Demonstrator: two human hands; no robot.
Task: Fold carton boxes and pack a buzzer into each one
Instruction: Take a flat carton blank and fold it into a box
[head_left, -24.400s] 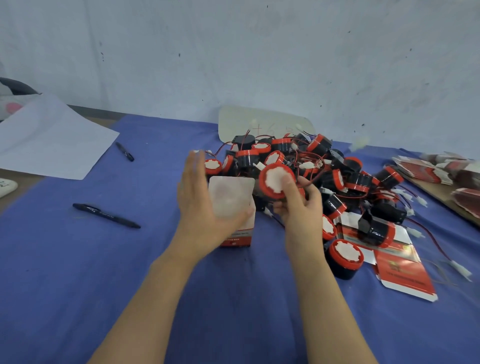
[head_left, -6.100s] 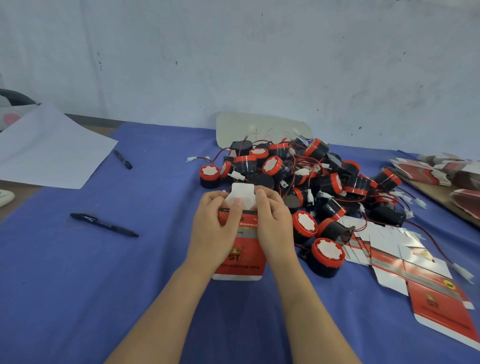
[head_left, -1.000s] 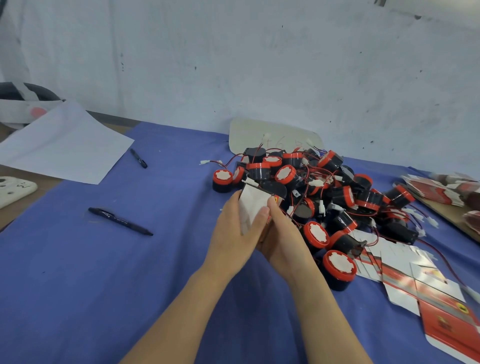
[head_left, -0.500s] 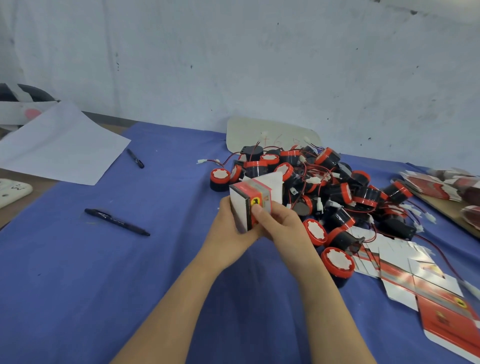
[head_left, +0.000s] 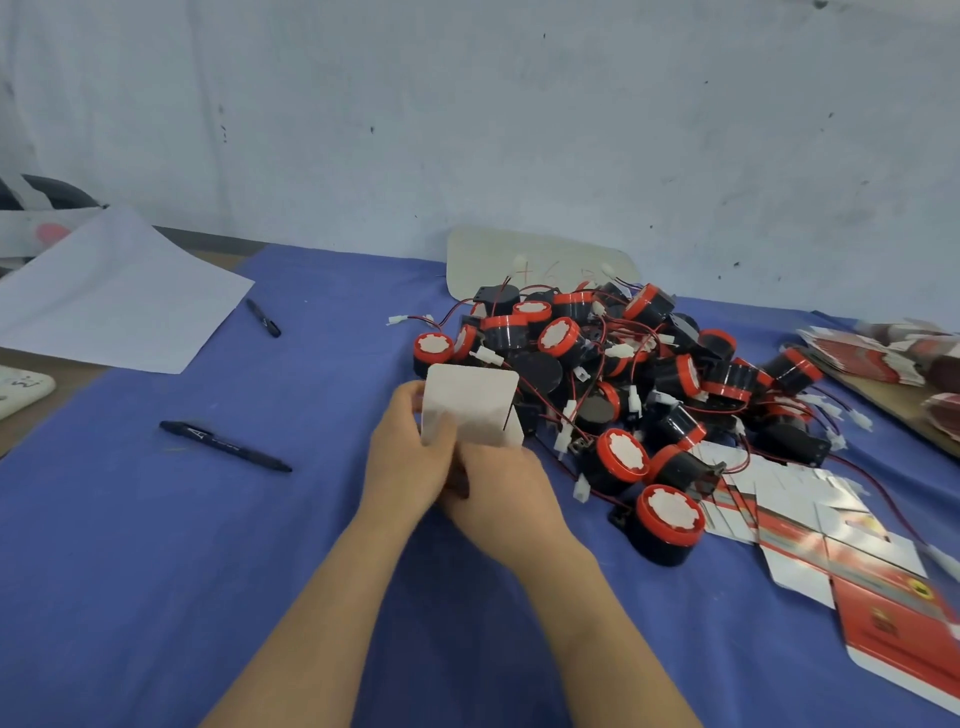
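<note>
I held the part-folded carton (head_left: 470, 405) upright, left hand (head_left: 408, 460) pinching its side and right hand (head_left: 501, 488) curled round its base, just at 9 o'clock of the buzzer pile (head_left: 623, 374), and judged the walls needed squaring before any flap was tucked.

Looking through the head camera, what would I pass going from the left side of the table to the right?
White sheet of paper → nearer black pen → carton box that the person holds → heap of red-and-black buzzers → flat unfolded cartons.
</note>
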